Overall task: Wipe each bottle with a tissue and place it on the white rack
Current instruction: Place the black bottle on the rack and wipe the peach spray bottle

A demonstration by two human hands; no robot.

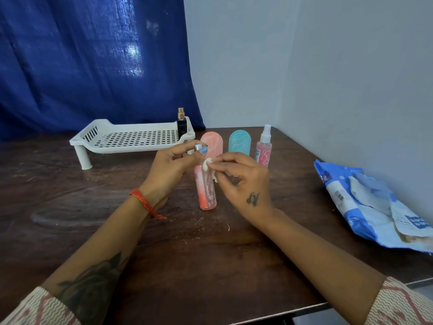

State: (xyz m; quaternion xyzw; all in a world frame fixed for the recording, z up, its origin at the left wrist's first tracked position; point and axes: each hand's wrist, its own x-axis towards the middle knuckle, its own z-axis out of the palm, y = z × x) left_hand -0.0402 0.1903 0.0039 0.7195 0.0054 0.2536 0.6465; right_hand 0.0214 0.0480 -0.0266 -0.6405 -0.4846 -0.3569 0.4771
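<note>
We hold the pink bottle (207,191) upright mid-desk, base on or just above the desk (93,207); contact unclear. Left hand (168,167) grips it near the top, fingers (187,152) curled round the neck by the silver cap (198,146). Right hand (243,181) pinches a small wad of tissue (206,164) between thumb and fingertips and presses it against the upper part of the bottle. Other right fingers loosely curled.

Rack (131,138) sits at the desk's far edge, left of centre, up on legs. One black bottle (181,127) with a gold sprayer stands in its right end, upright.

Unwiped row behind our hands, toward the far right corner: pink capsule (214,143), teal capsule (239,142), then a clear spray bottle (264,148) with pink liquid and a white nozzle. All upright, near each other, not touching as far as we can tell. Pink capsule is just beside the rack's right end.

Blue tissue pack (365,207) lies torn open at the right edge, well apart from the bottles. White crumbs (203,221) scattered on the desk in front of the held bottle. Red thread band (144,202) on the left wrist.
</note>
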